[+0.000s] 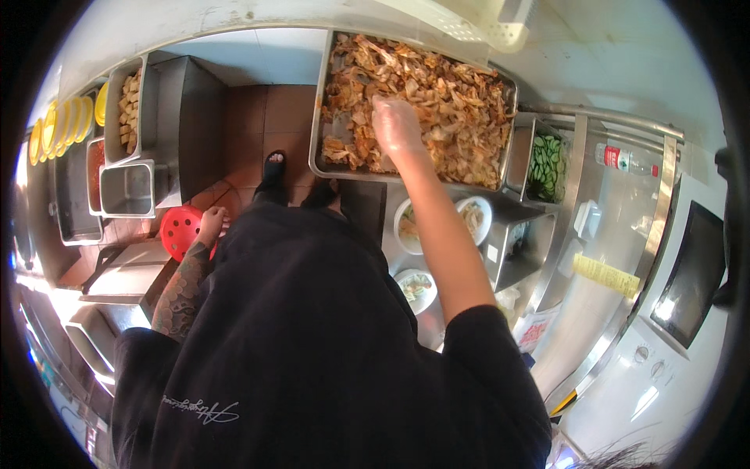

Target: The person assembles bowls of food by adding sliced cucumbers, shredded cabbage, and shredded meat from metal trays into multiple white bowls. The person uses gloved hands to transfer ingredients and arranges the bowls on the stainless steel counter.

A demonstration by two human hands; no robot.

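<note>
A large steel tray (316,156) of browned, torn cooked meat (457,109) sits ahead of me. My right hand (397,129), in a clear plastic glove, is down in the meat with its fingers curled into the pieces; the fingertips are partly hidden. A bare patch of tray bottom shows left of the hand. My left hand (211,224) is bare and low at my side, beside a red round stool seat with holes (180,234). Its fingers are loosely bent and slightly apart, with nothing visible in them. Whether it touches the stool I cannot tell.
Bowls of food (414,289) stand on the steel counter under my right forearm. A container of sliced cucumber (547,166) and a bottle (625,159) are at right, with a white appliance (664,313) beyond. At left are steel pans (129,190), one with pale cubes (130,109).
</note>
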